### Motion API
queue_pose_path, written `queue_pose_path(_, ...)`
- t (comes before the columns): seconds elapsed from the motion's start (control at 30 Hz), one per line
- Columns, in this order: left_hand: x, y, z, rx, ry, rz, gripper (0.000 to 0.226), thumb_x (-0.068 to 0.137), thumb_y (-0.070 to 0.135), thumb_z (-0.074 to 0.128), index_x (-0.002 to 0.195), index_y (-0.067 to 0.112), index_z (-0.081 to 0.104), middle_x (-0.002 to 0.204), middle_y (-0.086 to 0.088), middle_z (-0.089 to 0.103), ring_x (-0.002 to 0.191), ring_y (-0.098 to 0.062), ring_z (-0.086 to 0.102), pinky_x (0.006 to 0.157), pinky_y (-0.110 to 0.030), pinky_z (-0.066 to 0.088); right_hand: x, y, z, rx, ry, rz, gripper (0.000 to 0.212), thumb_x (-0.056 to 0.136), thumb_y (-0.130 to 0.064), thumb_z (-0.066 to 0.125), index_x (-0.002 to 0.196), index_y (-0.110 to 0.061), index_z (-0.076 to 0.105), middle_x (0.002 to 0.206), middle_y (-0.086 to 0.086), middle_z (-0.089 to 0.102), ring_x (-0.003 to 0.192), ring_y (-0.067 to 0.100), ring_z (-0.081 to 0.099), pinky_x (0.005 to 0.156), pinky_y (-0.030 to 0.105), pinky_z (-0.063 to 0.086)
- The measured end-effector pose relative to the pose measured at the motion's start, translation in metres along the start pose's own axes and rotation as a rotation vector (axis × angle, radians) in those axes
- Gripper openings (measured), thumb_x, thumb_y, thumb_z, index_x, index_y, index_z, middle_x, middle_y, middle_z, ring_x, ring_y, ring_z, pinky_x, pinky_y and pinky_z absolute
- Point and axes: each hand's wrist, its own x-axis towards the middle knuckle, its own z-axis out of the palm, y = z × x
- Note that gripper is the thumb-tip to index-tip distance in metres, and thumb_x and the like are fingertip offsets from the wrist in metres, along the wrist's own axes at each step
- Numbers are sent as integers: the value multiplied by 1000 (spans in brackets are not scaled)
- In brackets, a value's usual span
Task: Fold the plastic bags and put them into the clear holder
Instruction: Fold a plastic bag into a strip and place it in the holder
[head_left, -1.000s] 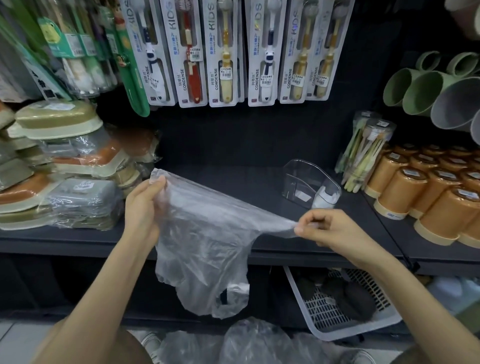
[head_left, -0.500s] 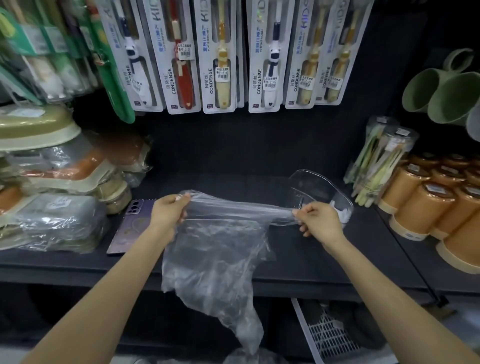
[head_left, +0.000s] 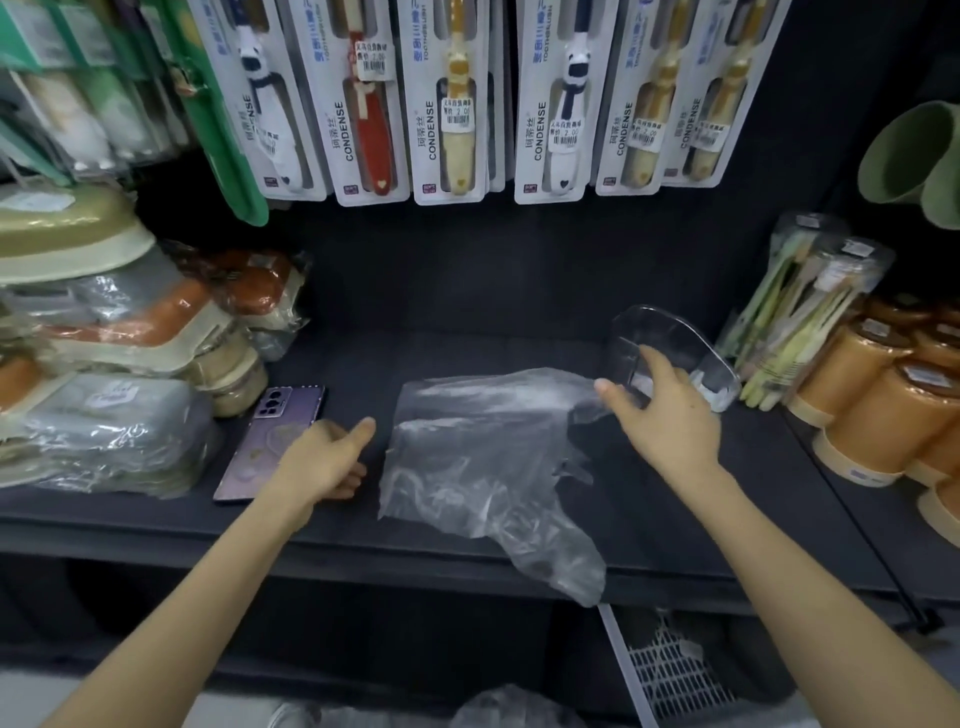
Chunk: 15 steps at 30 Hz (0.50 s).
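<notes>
Inspecting a dark retail shelf (head_left: 467, 343) set against a dark back panel. The plastic bag (head_left: 478, 452) lies spread flat on the middle of this shelf, and its near right corner droops over the front edge.

My left grip (head_left: 324, 460) rests on the shelf just left of the bag. Its fingers are curled under the palm and its thumb points straight toward the bag. It holds nothing and sits partly over a purple phone (head_left: 270, 431) that lies face down.

My right grip (head_left: 665, 415) is at the bag's far right corner. Thumb and forefinger are straight and spread, with the thumb tip at the bag's edge. The other fingers are hidden behind the back of the hand.

The clear holder (head_left: 670, 332) stands on the shelf directly behind that hand.

- Above: carded children's toothbrushes (head_left: 457, 104) hang in a row.
- Left: wrapped lidded boxes (head_left: 104, 332) are stacked on the shelf.
- Right: sleeved toothbrush bundles (head_left: 800, 322) lean beside rows of orange lidded cups (head_left: 872, 405), with green mugs (head_left: 909, 156) above.
- Below: a white slotted basket (head_left: 670, 670) sits under the shelf, and more clear plastic (head_left: 514, 709) shows at the bottom edge.
</notes>
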Motion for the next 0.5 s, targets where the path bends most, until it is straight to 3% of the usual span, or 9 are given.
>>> queue_pose_path(0.1, -33, -9, -2, -3, -90, -74, 44, 97, 44, 50, 103, 0, 52, 66, -17, 69, 52, -20, 60, 44, -23, 49, -38, -6, -12, -35, 215, -171, 63, 89, -63, 39, 126, -16, 58, 117, 10, 64, 105, 34, 60, 72, 39, 49)
queue_pose_path(0.2, -50, -13, 5, -119, -199, -135, 38, 97, 41, 52, 98, 2, 52, 69, -17, 72, 51, -19, 62, 42, -22, 48, -70, -9, -21, -44, 294, -281, 59, 91, -58, 36, 113, -12, 66, 104, 9, 68, 92, 34, 62, 70, 37, 49)
queue_pose_path(0.27, -53, -14, 12, -185, -208, -124, 34, 97, 35, 54, 101, 1, 54, 72, -15, 73, 53, -18, 64, 41, -21, 46, -92, -14, -31, 54, 131, -252, 64, 88, -67, 31, 101, -17, 70, 95, -1, 69, 88, 25, 62, 71, 32, 44)
queue_pose_path(0.33, -51, -15, 17, -267, -192, -114, 28, 98, 27, 54, 105, 0, 56, 69, -13, 72, 51, -15, 64, 39, -18, 44, -115, -17, -38, 147, -184, -185, 72, 80, -81, 25, 90, -27, 72, 87, -13, 65, 85, 13, 59, 72, 28, 43)
queue_pose_path(0.4, -49, -16, 21, -335, -167, -115, 24, 97, 20, 55, 108, -1, 57, 68, -10, 71, 47, -11, 62, 38, -16, 42, -134, -16, -36, 76, -433, -199, 73, 71, -88, 30, 83, -29, 71, 87, -14, 63, 86, 7, 56, 77, 27, 45)
queue_pose_path(0.5, -49, -16, 23, -391, -146, -129, 13, 96, 12, 57, 100, 0, 60, 63, -6, 69, 56, -15, 61, 39, -16, 43, -144, -12, -30, -7, -559, -249, 38, 72, -68, 62, 72, -30, 62, 88, -14, 56, 89, 7, 51, 79, 21, 38)
